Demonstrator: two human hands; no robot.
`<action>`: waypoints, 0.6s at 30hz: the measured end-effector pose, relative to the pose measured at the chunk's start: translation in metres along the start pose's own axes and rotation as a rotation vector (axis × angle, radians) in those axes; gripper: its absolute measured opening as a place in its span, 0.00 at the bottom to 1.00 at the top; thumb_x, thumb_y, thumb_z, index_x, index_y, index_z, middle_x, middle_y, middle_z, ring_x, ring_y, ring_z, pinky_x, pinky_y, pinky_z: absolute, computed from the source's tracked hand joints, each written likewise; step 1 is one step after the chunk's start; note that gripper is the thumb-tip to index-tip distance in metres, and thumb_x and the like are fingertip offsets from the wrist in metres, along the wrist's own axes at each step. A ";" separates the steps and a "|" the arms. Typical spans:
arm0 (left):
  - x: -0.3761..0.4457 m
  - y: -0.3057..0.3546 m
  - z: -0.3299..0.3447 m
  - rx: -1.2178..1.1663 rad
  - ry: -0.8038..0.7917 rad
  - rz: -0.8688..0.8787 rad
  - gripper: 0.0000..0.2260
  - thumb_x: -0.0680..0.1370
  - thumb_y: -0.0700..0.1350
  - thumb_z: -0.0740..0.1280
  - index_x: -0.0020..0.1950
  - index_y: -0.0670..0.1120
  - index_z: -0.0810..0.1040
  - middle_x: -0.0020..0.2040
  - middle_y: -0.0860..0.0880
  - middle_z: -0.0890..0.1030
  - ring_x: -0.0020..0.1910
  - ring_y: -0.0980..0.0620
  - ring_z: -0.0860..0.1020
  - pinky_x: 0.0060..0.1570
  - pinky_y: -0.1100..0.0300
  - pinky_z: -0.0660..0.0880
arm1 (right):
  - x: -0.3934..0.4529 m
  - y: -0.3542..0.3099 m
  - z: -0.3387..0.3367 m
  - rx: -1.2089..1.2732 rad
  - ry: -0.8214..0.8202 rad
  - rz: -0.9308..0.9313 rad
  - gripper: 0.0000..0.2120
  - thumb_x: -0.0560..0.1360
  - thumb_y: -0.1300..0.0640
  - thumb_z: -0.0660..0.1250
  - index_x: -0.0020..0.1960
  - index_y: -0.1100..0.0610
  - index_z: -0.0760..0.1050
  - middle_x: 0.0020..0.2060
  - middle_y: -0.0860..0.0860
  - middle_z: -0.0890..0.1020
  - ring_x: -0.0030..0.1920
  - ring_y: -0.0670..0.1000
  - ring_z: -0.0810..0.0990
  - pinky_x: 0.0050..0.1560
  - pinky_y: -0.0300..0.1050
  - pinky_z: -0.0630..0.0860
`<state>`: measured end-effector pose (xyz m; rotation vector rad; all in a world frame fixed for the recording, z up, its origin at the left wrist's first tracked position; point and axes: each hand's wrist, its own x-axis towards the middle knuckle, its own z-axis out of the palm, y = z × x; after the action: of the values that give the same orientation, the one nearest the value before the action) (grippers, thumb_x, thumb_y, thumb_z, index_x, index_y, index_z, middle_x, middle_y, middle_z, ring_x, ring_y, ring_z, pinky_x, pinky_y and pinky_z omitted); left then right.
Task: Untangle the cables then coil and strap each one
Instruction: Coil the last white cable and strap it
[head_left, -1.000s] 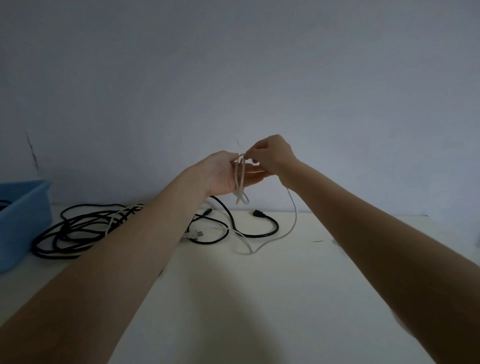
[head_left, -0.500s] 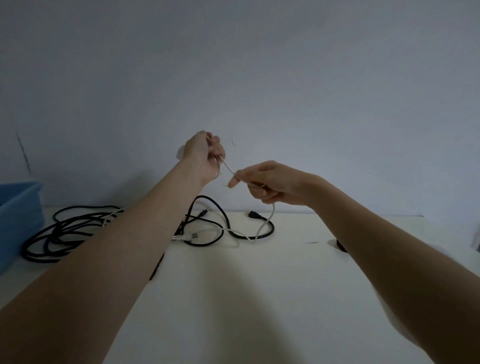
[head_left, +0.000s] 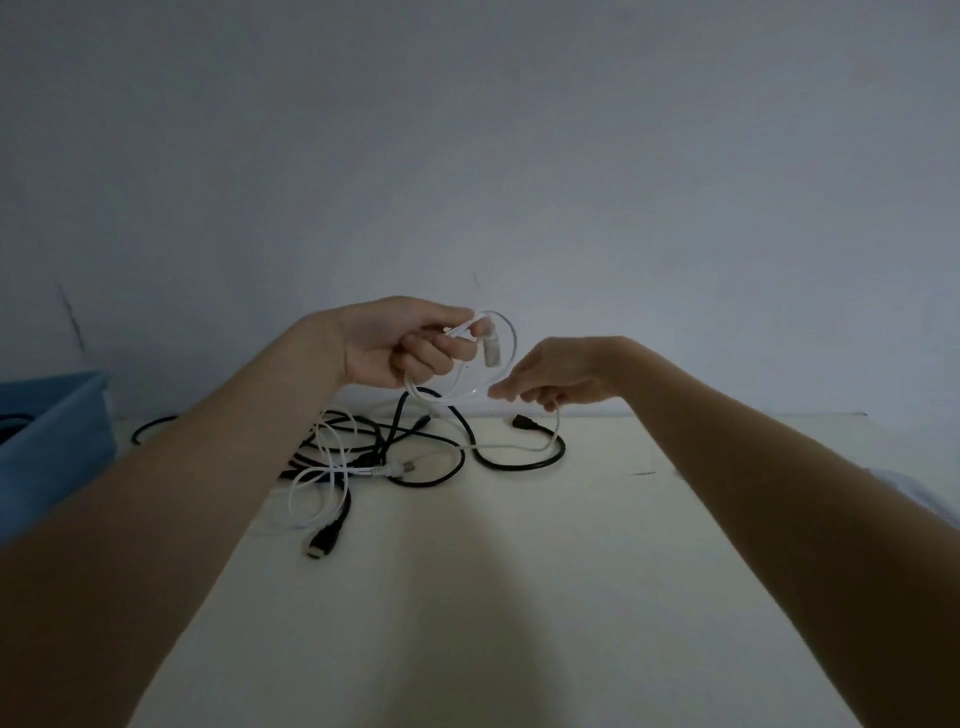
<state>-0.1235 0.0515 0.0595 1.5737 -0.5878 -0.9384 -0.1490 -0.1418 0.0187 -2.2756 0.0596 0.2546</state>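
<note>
Since the earlier frame, both hands are dropping lower and a white loop is forming between them. At far left a blue bin (head_left: 57, 431) is sitting on the bench (head_left: 519, 597). Black cables (head_left: 519, 462) are lying tangled beyond it. The left hand (head_left: 400, 345) is gripping the white cable (head_left: 447, 396) near its plug, while the right hand (head_left: 556, 382) is pinching the trailing strand. Each turn should probably match the first, with slack fed gently to avoid dragging the tangle.
</note>
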 end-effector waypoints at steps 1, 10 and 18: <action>-0.002 0.001 -0.001 0.026 -0.003 -0.018 0.12 0.82 0.47 0.50 0.41 0.47 0.67 0.25 0.54 0.63 0.22 0.58 0.49 0.15 0.72 0.50 | -0.001 0.000 -0.006 0.041 0.055 -0.002 0.11 0.71 0.56 0.73 0.40 0.60 0.73 0.31 0.51 0.68 0.32 0.47 0.65 0.36 0.39 0.66; -0.017 0.007 -0.017 0.068 0.040 -0.064 0.12 0.82 0.47 0.51 0.42 0.46 0.67 0.26 0.53 0.64 0.20 0.59 0.50 0.15 0.74 0.50 | 0.008 0.006 -0.022 -0.188 0.596 0.119 0.26 0.67 0.41 0.73 0.48 0.64 0.76 0.37 0.53 0.75 0.31 0.49 0.71 0.30 0.40 0.69; -0.001 -0.006 -0.022 -0.231 0.269 -0.025 0.12 0.83 0.43 0.52 0.41 0.43 0.67 0.28 0.47 0.77 0.15 0.60 0.62 0.11 0.70 0.57 | 0.006 -0.030 -0.012 0.784 0.370 -0.131 0.06 0.78 0.69 0.60 0.43 0.67 0.71 0.34 0.58 0.76 0.30 0.49 0.72 0.27 0.37 0.71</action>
<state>-0.1067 0.0657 0.0543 1.4693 -0.2613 -0.7668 -0.1371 -0.1308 0.0468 -1.5080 0.1695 -0.2336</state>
